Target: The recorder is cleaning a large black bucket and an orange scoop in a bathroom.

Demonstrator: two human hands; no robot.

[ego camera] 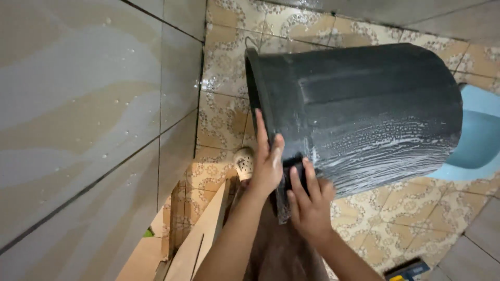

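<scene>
A large black plastic bucket is tipped on its side above the patterned floor tiles, its mouth turned left toward the wall. Soapy white streaks run across its lower side. My left hand grips the bucket's rim, fingers laid up along it. Just to the right, my right hand presses a dark scrubbing pad against the bucket's side near the rim. Part of the pad is hidden under my fingers.
A wet grey tiled wall fills the left. A blue squat toilet pan lies behind the bucket at right. A round floor drain shows by my left wrist. A dark object with yellow lies at the bottom.
</scene>
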